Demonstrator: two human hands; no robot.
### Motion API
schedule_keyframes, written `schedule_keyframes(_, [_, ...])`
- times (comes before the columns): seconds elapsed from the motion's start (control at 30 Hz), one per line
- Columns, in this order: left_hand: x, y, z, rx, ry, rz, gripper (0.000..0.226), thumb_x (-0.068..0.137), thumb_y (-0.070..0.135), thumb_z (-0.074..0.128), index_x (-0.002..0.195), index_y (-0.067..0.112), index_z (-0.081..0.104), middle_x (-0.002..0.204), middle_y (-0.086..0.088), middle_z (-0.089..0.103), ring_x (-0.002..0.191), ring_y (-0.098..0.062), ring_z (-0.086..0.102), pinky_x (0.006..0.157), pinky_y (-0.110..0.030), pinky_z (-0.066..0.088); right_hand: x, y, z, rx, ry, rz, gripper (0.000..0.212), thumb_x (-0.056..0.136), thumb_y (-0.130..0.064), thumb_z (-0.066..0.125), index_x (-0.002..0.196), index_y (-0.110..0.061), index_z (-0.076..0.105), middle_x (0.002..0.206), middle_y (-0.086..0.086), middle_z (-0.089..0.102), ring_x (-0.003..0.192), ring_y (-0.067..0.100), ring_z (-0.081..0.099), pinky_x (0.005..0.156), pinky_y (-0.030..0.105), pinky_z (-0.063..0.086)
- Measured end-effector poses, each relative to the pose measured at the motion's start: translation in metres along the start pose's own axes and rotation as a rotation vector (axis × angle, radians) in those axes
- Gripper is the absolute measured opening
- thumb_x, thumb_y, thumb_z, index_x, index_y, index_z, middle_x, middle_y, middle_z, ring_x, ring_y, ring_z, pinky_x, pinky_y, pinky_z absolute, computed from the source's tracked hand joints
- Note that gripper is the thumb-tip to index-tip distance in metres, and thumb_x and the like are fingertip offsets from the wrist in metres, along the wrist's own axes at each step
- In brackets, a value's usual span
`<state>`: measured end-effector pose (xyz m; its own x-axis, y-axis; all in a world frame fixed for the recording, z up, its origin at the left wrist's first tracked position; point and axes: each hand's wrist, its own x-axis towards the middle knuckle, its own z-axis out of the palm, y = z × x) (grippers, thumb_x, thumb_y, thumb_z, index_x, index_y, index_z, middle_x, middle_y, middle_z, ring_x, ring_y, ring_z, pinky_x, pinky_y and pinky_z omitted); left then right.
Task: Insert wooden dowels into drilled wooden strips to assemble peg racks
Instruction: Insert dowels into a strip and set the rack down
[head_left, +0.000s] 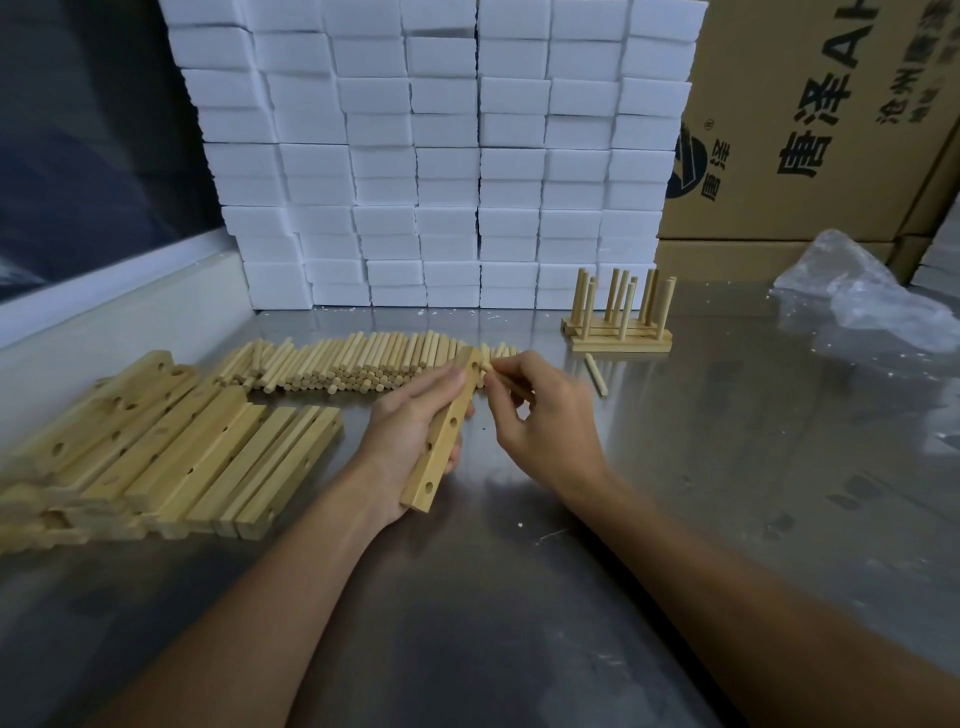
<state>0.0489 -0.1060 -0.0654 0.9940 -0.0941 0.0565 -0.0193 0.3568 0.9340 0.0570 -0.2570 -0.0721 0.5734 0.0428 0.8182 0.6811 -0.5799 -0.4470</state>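
Landmark: the drilled wooden strip (445, 431) held above the steel table (519, 597), near the middle of the view.
Window ledge (119, 296): a pale sill, far left of and behind the held strip, running along the table's left edge.
Strip pile (156, 457): loose drilled strips, left of the held strip, lying flat side by side on the table, some overlapping; several show round holes.
Dowel heap (358, 361): plain wooden dowels in a long row, behind and left of the held strip, their cut ends facing the person.
Foam blocks (431, 156): a tall white stacked wall, behind the held strip, beyond the dowel heap.
Left hand (415, 431): fingers curled round the held strip from its left side, gripping it at mid-length.
Held strip: tilted, far end raised toward the dowel heap, near end low by the left wrist; four holes show along its upper face.
Right hand (540, 415): just right of the held strip's far end, thumb and fingertips pinching a dowel (491, 367).
Pinched dowel: its tip meets the strip's far end, by the topmost hole; whether it has entered cannot be told.
Single dowel (596, 374): right of the held strip, lying alone on the table.
Finished peg racks (618, 317): right of and behind the held strip, stacked, dowels upright.
Plastic bag (857, 291): far right of the held strip, crumpled and clear.
Cardboard cartons (810, 130): far right, behind the bag, printed with dark characters.
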Motion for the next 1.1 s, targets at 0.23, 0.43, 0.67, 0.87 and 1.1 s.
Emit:
schedule_keyframes(0.23, [-0.001, -0.001, 0.003, 0.027, 0.048, 0.025, 0.026, 0.088, 0.025, 0.070, 0.115, 0.025, 0.072, 0.070, -0.005, 0.063, 0.042, -0.015, 0.045, 0.039, -0.023, 0.035, 0.000, 0.000, -0.004, -0.169, -0.010, -0.082, 0.011, 0.090, -0.017, 0.070, 0.097, -0.010, 0.072, 0.086, 0.000, 0.074, 0.073, 0.017, 0.069, 0.058, 0.040, 0.056])
schedule_keyframes(0.43, [-0.003, 0.000, 0.003, 0.077, 0.078, 0.065, 0.016, 0.088, 0.023, 0.071, 0.098, 0.034, 0.076, 0.068, -0.003, 0.066, 0.042, -0.016, 0.046, 0.039, -0.022, 0.036, 0.004, -0.002, -0.007, -0.244, -0.031, -0.126, 0.009, 0.089, -0.019, 0.072, 0.095, -0.013, 0.074, 0.083, -0.002, 0.073, 0.070, 0.017, 0.067, 0.052, 0.037, 0.053])
schedule_keyframes(0.67, [-0.005, 0.002, 0.004, 0.144, 0.097, 0.106, 0.021, 0.088, 0.025, 0.072, 0.108, 0.032, 0.074, 0.065, 0.000, 0.067, 0.043, -0.017, 0.044, 0.038, -0.023, 0.038, 0.012, -0.006, -0.016, -0.351, -0.014, -0.252, 0.007, 0.083, -0.017, 0.079, 0.087, -0.013, 0.076, 0.069, -0.001, 0.070, 0.059, 0.020, 0.063, 0.041, 0.033, 0.047])
schedule_keyframes(0.87, [-0.004, 0.000, 0.007, 0.177, 0.104, 0.164, 0.033, 0.089, 0.023, 0.071, 0.121, 0.017, 0.070, 0.067, -0.003, 0.061, 0.044, -0.016, 0.042, 0.040, -0.023, 0.037, 0.012, -0.008, -0.016, -0.367, -0.025, -0.226, 0.011, 0.088, -0.022, 0.073, 0.091, -0.012, 0.075, 0.069, 0.003, 0.071, 0.059, 0.025, 0.065, 0.043, 0.035, 0.049])
schedule_keyframes(1.1, [-0.003, -0.003, 0.003, 0.267, 0.071, 0.216, 0.032, 0.089, 0.020, 0.071, 0.121, 0.020, 0.067, 0.068, 0.000, 0.060, 0.045, -0.012, 0.046, 0.040, -0.024, 0.040, 0.017, -0.006, -0.016, -0.239, -0.182, 0.006, 0.012, 0.090, -0.023, 0.068, 0.096, -0.013, 0.074, 0.078, 0.001, 0.075, 0.071, 0.023, 0.071, 0.064, 0.041, 0.056])
